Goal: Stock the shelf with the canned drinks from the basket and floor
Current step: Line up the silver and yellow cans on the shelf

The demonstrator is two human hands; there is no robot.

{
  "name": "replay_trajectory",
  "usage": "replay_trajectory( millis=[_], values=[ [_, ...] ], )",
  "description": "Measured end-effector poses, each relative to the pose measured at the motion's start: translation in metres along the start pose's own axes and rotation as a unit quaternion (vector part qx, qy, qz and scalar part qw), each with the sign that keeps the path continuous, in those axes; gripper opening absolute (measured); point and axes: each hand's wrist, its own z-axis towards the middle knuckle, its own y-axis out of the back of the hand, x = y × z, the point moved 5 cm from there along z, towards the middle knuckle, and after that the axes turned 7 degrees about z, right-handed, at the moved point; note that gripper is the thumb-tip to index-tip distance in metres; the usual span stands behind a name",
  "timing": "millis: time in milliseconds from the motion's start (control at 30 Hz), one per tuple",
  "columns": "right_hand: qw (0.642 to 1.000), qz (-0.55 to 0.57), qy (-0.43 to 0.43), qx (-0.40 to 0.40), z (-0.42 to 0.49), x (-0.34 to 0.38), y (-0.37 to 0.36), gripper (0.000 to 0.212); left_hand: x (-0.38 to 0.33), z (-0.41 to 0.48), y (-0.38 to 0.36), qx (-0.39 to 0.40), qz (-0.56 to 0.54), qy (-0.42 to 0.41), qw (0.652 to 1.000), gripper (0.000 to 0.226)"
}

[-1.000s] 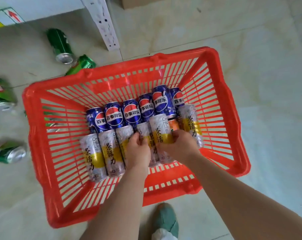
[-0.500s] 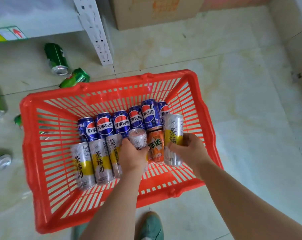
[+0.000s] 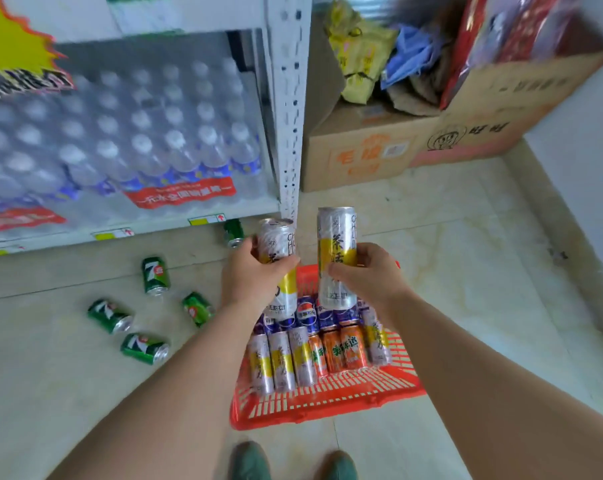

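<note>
Above the basket (image 3: 327, 412), our left hand (image 3: 250, 277) is curling round a tilted can (image 3: 276, 237), our right hand (image 3: 371, 275) round an upright can (image 3: 336, 233). The shelf (image 3: 289, 116) is standing beyond the basket, leftward, nearer the left hand.

Five green cans (image 3: 155, 275), three orange cans (image 3: 352, 347)

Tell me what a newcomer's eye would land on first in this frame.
Mid-frame, the left hand holds a tall silver-and-yellow can and the right hand a matching can, both up over the red basket of more cans at the person's feet. Then the green cans lying scattered on the floor at left, below the shelf packed with wrapped water bottles.
</note>
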Motion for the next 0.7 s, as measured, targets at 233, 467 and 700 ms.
replay_trajectory(
  millis=[233,467,700],
  values=[
    [0.993,-0.011,0.075,0.096,-0.052,0.141,-0.069,0.038,-0.077,-0.005,0.170,-0.036,-0.007,-0.069,0.997,0.047],
    [0.976,-0.040,0.147,0.155,-0.082,0.269,-0.151,0.031,-0.121,0.024,0.334,-0.145,-0.060,-0.107,0.982,0.046],
    [0.966,-0.007,0.221,0.137,-0.070,0.371,-0.275,0.030,-0.147,0.091,0.462,-0.200,-0.045,-0.155,0.966,0.045]
  ],
)
